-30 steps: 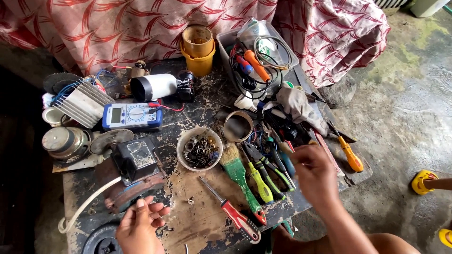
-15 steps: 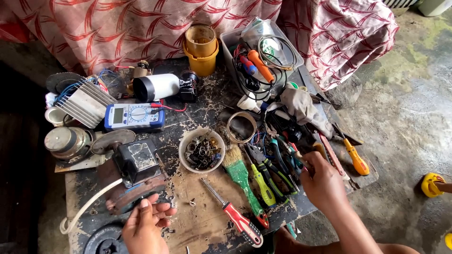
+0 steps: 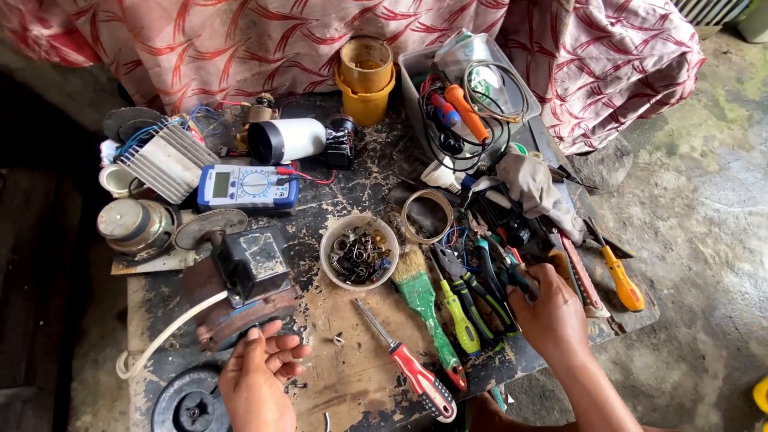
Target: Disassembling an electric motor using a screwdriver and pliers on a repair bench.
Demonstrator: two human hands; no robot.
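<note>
The right hand (image 3: 552, 316) is closing its grip around the handles of a pair of pliers (image 3: 512, 276) lying among the tools at the right of the table (image 3: 352, 384). The left hand (image 3: 256, 380) is resting open, holding nothing, its fingers (image 3: 288, 352) touching the rusty motor (image 3: 240, 300) at the table's left front. Between the hands are lying a red-handled screwdriver (image 3: 412, 368) and a green-handled brush (image 3: 424, 300), with a bowl of small parts (image 3: 360, 252) just behind them.
</note>
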